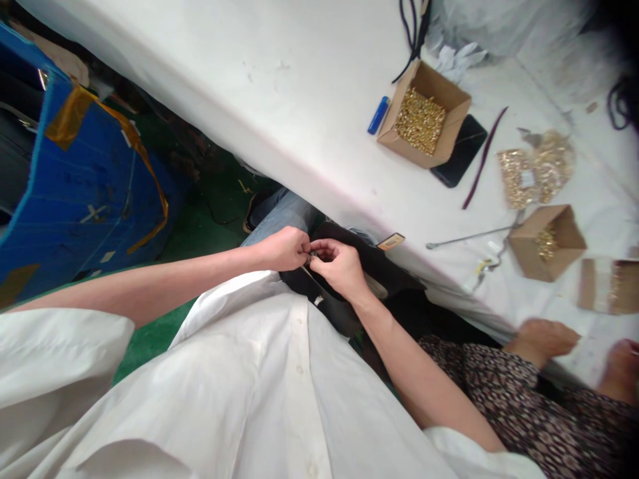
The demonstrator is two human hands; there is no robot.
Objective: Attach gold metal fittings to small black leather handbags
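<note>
My left hand is closed, its fingertips pinched together at the front of my lap. Facing it, my right hand has its thumb and fingers curled in, with the tips meeting those of the left. Between them shows a small dark, shiny piece, too small and covered to name. Under both hands a black item, seemingly a bag, lies across my lap beside the table edge. A tan tag sticks up at its far side.
On the white table stand a cardboard box of gold metal bits and a smaller box. A blue lighter, black phone and bagged gold bits lie nearby. Another person's hand rests at right. A blue bin stands left.
</note>
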